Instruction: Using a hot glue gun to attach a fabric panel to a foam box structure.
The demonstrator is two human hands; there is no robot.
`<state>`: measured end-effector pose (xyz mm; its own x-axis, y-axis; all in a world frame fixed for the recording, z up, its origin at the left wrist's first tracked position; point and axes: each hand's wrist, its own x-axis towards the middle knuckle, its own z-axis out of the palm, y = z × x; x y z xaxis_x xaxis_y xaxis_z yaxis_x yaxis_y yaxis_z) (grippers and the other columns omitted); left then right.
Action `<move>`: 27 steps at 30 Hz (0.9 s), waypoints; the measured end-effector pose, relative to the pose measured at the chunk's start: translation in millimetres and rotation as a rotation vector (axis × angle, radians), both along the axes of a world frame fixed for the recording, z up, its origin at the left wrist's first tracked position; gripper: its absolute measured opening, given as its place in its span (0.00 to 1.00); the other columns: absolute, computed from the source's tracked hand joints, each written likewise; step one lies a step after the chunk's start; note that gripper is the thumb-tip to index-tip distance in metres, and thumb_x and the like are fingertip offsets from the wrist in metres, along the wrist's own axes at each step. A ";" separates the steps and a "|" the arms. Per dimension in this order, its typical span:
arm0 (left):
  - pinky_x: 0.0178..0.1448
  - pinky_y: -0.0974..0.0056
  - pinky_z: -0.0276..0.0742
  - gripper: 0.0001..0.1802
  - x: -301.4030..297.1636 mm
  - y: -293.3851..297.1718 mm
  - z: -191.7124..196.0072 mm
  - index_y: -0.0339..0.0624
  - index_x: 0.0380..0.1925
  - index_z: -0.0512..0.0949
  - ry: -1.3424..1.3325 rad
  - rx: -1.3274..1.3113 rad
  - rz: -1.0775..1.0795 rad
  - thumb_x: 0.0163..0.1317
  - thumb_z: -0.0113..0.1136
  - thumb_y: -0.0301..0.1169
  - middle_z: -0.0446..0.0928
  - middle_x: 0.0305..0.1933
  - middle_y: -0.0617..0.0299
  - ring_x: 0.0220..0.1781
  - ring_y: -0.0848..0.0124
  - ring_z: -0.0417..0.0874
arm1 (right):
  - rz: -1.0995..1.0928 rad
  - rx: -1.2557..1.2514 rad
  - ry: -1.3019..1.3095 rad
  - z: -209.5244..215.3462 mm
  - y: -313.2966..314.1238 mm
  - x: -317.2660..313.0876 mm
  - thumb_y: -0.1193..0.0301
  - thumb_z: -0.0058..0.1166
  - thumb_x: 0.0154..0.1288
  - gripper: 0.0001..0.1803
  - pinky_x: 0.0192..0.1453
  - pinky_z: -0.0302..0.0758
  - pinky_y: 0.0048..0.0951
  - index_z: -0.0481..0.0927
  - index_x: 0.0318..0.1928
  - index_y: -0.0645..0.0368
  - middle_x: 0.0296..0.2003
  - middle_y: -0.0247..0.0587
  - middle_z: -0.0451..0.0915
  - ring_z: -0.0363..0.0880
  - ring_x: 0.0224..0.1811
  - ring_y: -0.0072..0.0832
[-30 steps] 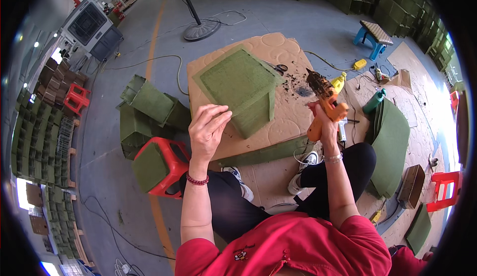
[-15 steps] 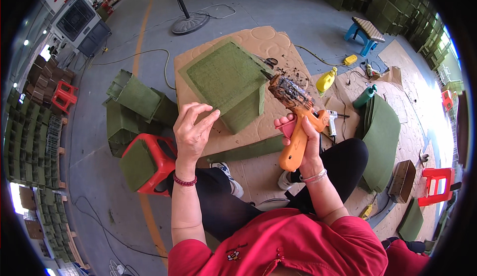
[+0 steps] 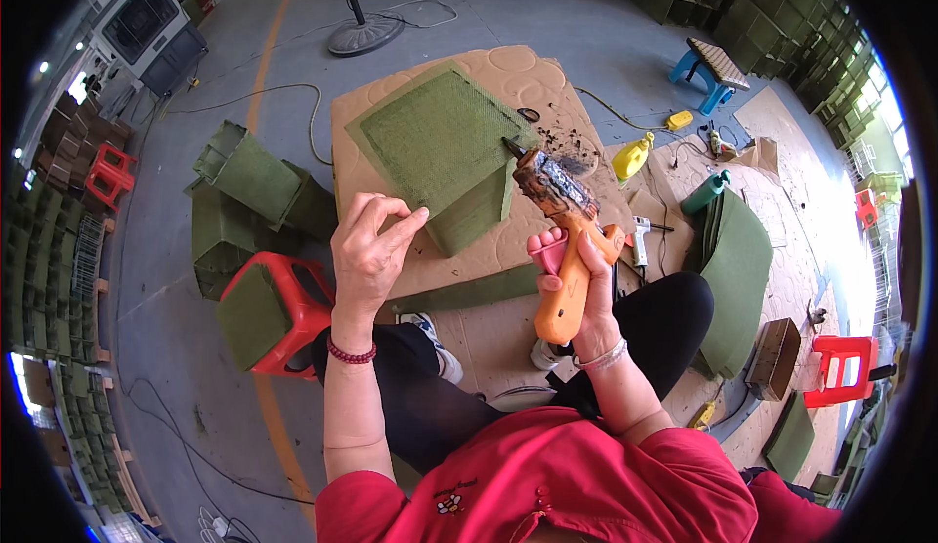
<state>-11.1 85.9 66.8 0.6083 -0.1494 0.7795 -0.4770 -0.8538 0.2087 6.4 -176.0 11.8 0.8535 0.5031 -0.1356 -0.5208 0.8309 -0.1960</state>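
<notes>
With your right grip [image 3: 596, 301] wrapped round the gun [image 3: 565, 301], right of the box [image 3: 435, 143] on the surface [image 3: 508, 66], guide its nozzle [image 3: 514, 147] slowly, letting your left grip [image 3: 365, 252], hold unclear, steady the near corner

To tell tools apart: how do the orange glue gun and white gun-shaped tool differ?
The right hand grips the orange glue gun; the white gun-shaped tool is unheld. The orange one's barrel is dark and crusted; the white one looks cleaner. Both are pistol-shaped.

Bright glare at right, bent fisheye edges, black corners
</notes>
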 end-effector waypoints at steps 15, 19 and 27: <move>0.35 0.64 0.75 0.17 2.5 0.1 -2.4 0.46 0.33 0.85 0.031 -0.073 -0.021 0.40 0.68 0.16 0.76 0.30 0.65 0.34 0.66 0.76 | -0.019 -0.098 -0.015 6.0 14.0 -19.0 0.62 0.52 0.67 0.16 0.28 0.75 0.24 0.71 0.46 0.60 0.44 0.43 0.78 0.76 0.55 0.38; 0.36 0.63 0.75 0.18 2.4 0.4 -3.4 0.45 0.33 0.85 0.032 -0.101 -0.036 0.40 0.68 0.15 0.76 0.29 0.63 0.34 0.66 0.76 | 0.046 -0.053 -0.035 1.4 18.5 -24.7 0.62 0.50 0.68 0.15 0.32 0.76 0.26 0.70 0.46 0.59 0.46 0.45 0.78 0.75 0.58 0.39; 0.35 0.64 0.75 0.17 0.5 0.9 -0.9 0.44 0.32 0.85 0.036 -0.102 -0.045 0.40 0.68 0.15 0.76 0.29 0.64 0.34 0.66 0.76 | 0.073 -0.079 -0.067 7.1 29.1 -35.0 0.61 0.49 0.69 0.15 0.31 0.75 0.26 0.71 0.46 0.59 0.46 0.44 0.78 0.75 0.57 0.40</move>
<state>-10.6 86.7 65.9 0.6305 -0.0979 0.7700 -0.5048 -0.8052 0.3110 -28.6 -146.9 19.0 0.8234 0.5545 -0.1210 -0.5631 0.7715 -0.2962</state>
